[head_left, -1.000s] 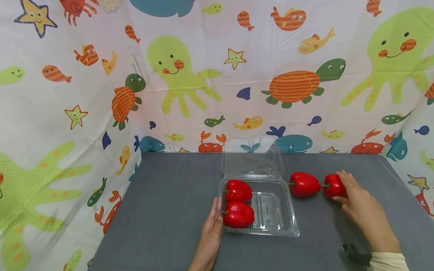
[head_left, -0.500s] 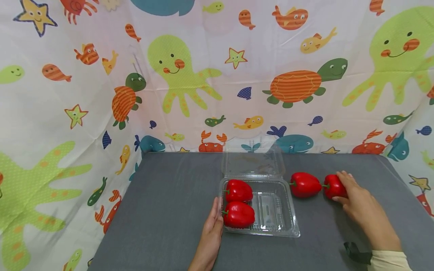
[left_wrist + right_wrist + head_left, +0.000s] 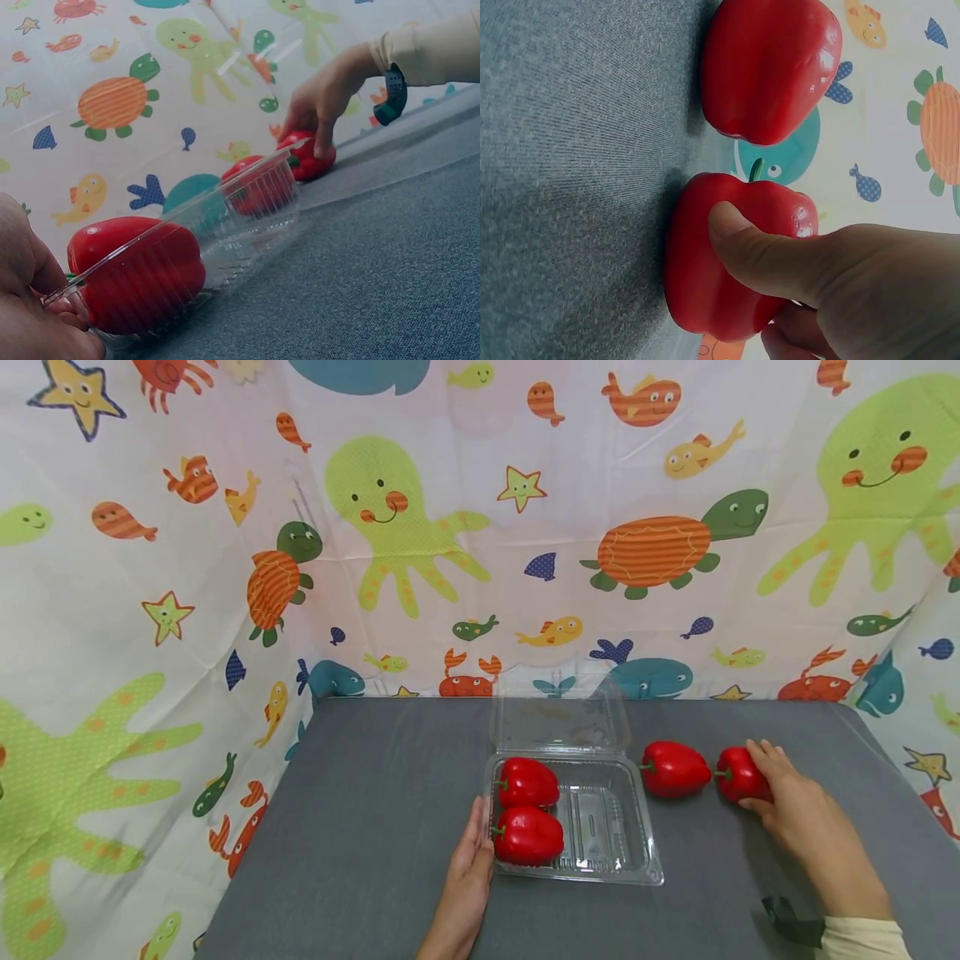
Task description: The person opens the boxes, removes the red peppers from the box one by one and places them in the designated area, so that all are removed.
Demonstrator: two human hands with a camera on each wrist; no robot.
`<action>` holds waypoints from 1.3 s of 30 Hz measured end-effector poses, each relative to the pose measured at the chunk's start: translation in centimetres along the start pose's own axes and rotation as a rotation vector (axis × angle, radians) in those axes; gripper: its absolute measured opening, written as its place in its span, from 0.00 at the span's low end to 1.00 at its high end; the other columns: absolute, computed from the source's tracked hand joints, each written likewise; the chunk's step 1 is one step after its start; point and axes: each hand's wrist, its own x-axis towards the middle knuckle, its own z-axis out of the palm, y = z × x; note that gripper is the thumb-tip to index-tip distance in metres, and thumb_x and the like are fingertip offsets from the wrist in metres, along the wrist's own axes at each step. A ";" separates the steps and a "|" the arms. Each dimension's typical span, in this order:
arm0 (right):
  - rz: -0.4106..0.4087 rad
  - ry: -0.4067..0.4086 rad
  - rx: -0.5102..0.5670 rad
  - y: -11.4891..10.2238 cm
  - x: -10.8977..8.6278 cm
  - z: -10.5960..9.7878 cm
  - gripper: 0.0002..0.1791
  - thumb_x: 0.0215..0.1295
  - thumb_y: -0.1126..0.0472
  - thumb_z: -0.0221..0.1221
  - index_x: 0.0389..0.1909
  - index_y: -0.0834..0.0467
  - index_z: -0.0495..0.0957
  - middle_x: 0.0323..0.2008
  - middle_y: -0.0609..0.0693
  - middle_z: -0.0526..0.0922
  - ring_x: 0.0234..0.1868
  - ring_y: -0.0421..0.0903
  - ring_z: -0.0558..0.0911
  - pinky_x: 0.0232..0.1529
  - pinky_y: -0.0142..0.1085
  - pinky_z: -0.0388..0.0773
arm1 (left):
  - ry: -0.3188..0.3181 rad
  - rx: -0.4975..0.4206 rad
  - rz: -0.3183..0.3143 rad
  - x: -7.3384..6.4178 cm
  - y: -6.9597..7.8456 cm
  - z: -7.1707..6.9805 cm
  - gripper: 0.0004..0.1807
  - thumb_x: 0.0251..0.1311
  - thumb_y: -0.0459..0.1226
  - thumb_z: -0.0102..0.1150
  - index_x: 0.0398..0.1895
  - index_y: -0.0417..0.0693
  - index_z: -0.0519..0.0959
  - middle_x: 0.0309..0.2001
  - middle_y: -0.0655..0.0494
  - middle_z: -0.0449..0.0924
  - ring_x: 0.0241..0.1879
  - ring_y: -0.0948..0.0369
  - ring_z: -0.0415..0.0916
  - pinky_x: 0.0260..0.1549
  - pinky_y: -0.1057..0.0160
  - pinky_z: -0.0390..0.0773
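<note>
My right hand (image 3: 798,814) holds a red bell pepper (image 3: 738,775) on the table, its thumb (image 3: 739,236) against the pepper's side. Just left of it lies another red bell pepper (image 3: 675,769) with a green stem. A clear plastic clamshell container (image 3: 648,860) stands with its lid (image 3: 558,718) raised back. Along its left half sit two more red bell peppers, a rear one (image 3: 528,782) and a front one (image 3: 528,837). My left hand (image 3: 463,881) grips the container's left edge, with fingers and thumb at the rim in the left wrist view.
The grey tabletop (image 3: 375,810) spreads out around the container. A white curtain (image 3: 450,510) printed with sea animals hangs behind and at both sides. A dark band (image 3: 791,922) is at the right wrist, beside a cream sleeve (image 3: 862,937).
My right hand and the bell pepper under it have shifted very slightly to the right. The left hand, the container and the other peppers stay where they were.
</note>
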 end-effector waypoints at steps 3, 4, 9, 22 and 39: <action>0.001 0.002 0.010 -0.1 -0.2 0.0 0.58 0.58 0.67 0.76 0.83 0.66 0.50 0.76 0.77 0.55 0.76 0.78 0.55 0.59 0.80 0.60 | -0.002 -0.001 0.003 -0.1 -0.1 0.0 0.35 0.85 0.35 0.38 0.88 0.53 0.41 0.86 0.61 0.43 0.85 0.57 0.36 0.77 0.54 0.52; 0.000 0.002 0.013 -0.1 -0.2 0.0 0.58 0.58 0.67 0.76 0.83 0.66 0.50 0.77 0.77 0.54 0.76 0.78 0.54 0.59 0.80 0.60 | 0.000 -0.003 0.003 -0.1 -0.1 0.0 0.35 0.85 0.35 0.38 0.88 0.53 0.41 0.86 0.61 0.43 0.85 0.57 0.36 0.77 0.55 0.52; -0.004 0.002 0.013 -0.7 -0.4 -0.5 0.59 0.58 0.65 0.76 0.83 0.65 0.48 0.78 0.76 0.53 0.77 0.77 0.52 0.59 0.81 0.58 | 0.000 -0.010 0.016 -0.1 -0.2 0.0 0.35 0.84 0.33 0.36 0.88 0.53 0.41 0.86 0.61 0.43 0.85 0.58 0.37 0.77 0.59 0.53; -0.056 0.039 0.016 -5.6 -1.6 -2.2 0.55 0.65 0.48 0.73 0.85 0.58 0.52 0.78 0.72 0.58 0.73 0.77 0.63 0.52 0.77 0.71 | 0.000 -0.012 0.000 0.0 0.0 0.0 0.35 0.85 0.34 0.38 0.88 0.53 0.41 0.86 0.62 0.44 0.85 0.58 0.37 0.78 0.54 0.52; -0.320 0.012 0.105 -14.1 -2.1 0.7 0.51 0.65 0.46 0.73 0.84 0.53 0.59 0.79 0.60 0.65 0.66 0.66 0.80 0.50 0.58 0.86 | -0.001 -0.001 -0.014 0.0 0.1 0.1 0.35 0.84 0.34 0.36 0.88 0.55 0.41 0.86 0.63 0.43 0.85 0.57 0.36 0.78 0.51 0.51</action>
